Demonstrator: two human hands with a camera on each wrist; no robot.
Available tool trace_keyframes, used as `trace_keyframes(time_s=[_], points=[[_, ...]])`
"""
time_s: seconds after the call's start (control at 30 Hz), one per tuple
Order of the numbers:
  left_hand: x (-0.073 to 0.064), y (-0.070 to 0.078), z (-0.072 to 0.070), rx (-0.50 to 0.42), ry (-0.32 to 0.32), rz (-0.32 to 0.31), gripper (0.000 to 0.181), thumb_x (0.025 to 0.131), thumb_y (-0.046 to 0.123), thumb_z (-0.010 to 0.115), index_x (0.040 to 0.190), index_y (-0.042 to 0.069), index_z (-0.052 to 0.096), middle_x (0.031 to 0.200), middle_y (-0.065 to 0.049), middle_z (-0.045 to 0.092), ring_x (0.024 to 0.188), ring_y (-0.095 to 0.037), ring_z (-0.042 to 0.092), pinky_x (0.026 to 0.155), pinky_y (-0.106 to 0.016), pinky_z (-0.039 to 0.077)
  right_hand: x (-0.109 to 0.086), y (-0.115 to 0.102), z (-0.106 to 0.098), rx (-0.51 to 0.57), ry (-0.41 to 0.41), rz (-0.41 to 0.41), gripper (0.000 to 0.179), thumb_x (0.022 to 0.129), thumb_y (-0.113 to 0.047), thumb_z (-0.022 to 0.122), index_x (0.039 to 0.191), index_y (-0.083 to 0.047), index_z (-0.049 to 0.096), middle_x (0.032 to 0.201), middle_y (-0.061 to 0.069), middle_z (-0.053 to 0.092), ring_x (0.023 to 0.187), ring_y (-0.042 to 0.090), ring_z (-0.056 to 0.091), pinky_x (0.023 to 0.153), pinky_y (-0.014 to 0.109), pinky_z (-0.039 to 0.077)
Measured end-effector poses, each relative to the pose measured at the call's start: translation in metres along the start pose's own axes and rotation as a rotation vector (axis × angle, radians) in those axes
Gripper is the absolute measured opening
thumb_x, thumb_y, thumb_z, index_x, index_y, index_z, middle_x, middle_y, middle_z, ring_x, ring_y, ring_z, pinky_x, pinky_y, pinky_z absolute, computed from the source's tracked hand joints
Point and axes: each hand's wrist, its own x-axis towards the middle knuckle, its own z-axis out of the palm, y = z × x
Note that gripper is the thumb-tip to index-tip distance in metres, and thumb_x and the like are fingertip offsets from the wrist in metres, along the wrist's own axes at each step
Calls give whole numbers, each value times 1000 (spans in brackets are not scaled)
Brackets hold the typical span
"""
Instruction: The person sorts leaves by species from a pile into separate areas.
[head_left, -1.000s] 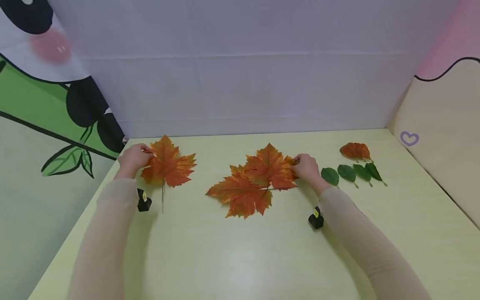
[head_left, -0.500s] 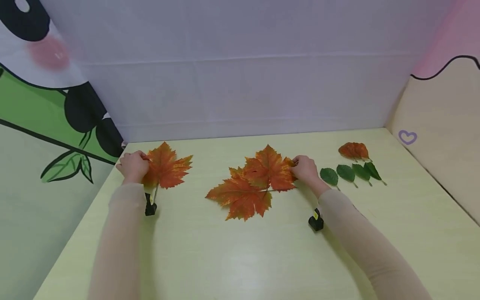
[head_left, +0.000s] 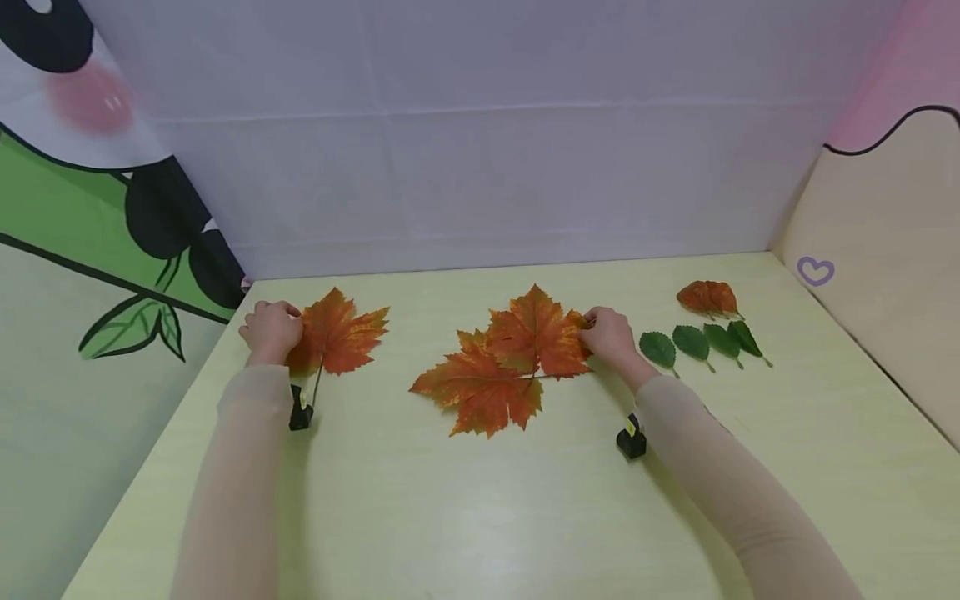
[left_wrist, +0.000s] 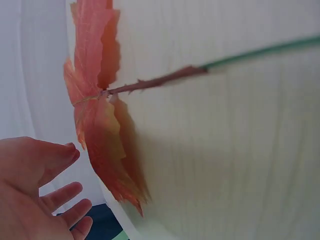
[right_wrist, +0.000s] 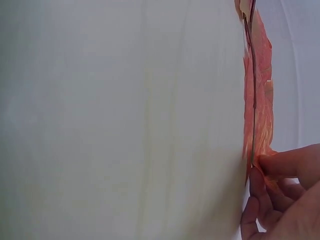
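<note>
An orange artificial maple leaf (head_left: 341, 333) lies at the left of the table, its brown and green stem (left_wrist: 160, 80) towards the front. Next to its left edge is my left hand (head_left: 272, 332); in the left wrist view its fingers (left_wrist: 67, 195) are spread and loose, with the thumb near the leaf's edge and nothing between them. In the middle, an orange maple leaf (head_left: 536, 329) overlaps another one (head_left: 480, 392) lying in front of it. My right hand (head_left: 609, 335) pinches the right edge of the rear leaf between thumb and fingertips.
Several small green leaves (head_left: 692, 342) lie in a row at the right, with a few reddish-brown leaves (head_left: 707, 298) behind them. A pale cloth wall (head_left: 480, 192) rises at the table's (head_left: 465, 517) back edge. Black cameras are strapped at both wrists.
My left hand has shifted slightly right and forward-facing arm with it, easing off the left leaf, whose stem now slants. The right hand stays on its leaf.
</note>
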Motion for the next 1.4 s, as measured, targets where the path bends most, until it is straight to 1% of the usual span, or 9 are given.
trace_keyframes(time_s=[0.17, 0.4, 0.63, 0.8, 0.87, 1.0, 1.17, 1.27, 1.4], points=[[-6, 8, -3, 21, 21, 60, 33, 90, 18, 41, 113, -1, 54, 119, -33, 38, 106, -52, 36, 87, -61, 26, 2, -1, 0, -4, -2, -4, 31, 86, -11, 57, 112, 6, 55, 110, 22, 59, 93, 31, 55, 80, 40, 45], [-29, 31, -3, 31, -5, 170, 34, 90, 23, 45, 110, -2, 54, 110, -25, 53, 101, -44, 48, 84, -58, 32, 3, 1, 2, -2, 0, 4, 31, 87, -12, 57, 113, 5, 55, 111, 21, 59, 95, 32, 55, 81, 41, 45], [-54, 60, 4, -24, -167, 231, 39, 92, 33, 47, 112, 0, 55, 101, -18, 62, 78, -28, 58, 62, -36, 44, 1, 2, -1, -4, 8, 12, 31, 87, -11, 56, 113, 5, 55, 111, 21, 59, 94, 32, 55, 80, 41, 45], [-80, 77, 15, -53, -300, 223, 68, 87, 59, 42, 116, -2, 50, 104, -18, 61, 82, -26, 56, 67, -34, 43, 1, 1, 1, 2, -6, 15, 33, 88, -12, 56, 116, 5, 54, 114, 22, 58, 98, 33, 54, 83, 42, 45], [-91, 84, 19, -53, -333, 228, 76, 84, 66, 39, 114, -3, 49, 102, -17, 59, 82, -25, 54, 67, -34, 42, 1, 1, 2, 2, -12, 14, 34, 88, -13, 56, 117, 4, 53, 115, 21, 57, 99, 33, 54, 83, 41, 45], [-111, 98, 26, -28, -364, 237, 76, 81, 70, 38, 99, -3, 50, 78, -9, 53, 64, -18, 45, 54, -29, 33, 1, 1, 3, -8, -8, 11, 34, 88, -15, 56, 117, 3, 53, 114, 20, 58, 98, 32, 55, 81, 41, 45], [-127, 110, 36, 77, -402, 227, 88, 79, 75, 33, 112, -4, 53, 93, -15, 60, 68, -19, 51, 50, -29, 32, 1, 0, 3, -24, -13, 12, 33, 89, -16, 56, 116, 3, 54, 113, 20, 59, 97, 32, 56, 78, 41, 45], [-133, 117, 39, 142, -427, 222, 79, 78, 77, 31, 86, 4, 60, 73, -8, 56, 58, -15, 45, 47, -28, 28, 0, -1, 3, -35, -23, 18, 34, 89, -16, 55, 117, 2, 53, 114, 20, 58, 96, 32, 56, 77, 40, 45], [-140, 127, 39, 200, -430, 221, 68, 76, 80, 29, 59, 15, 42, 54, 1, 34, 48, -11, 28, 44, -27, 18, 1, -1, 1, -53, -25, 20, 35, 89, -16, 54, 118, 2, 53, 115, 20, 58, 97, 32, 56, 76, 40, 45]])
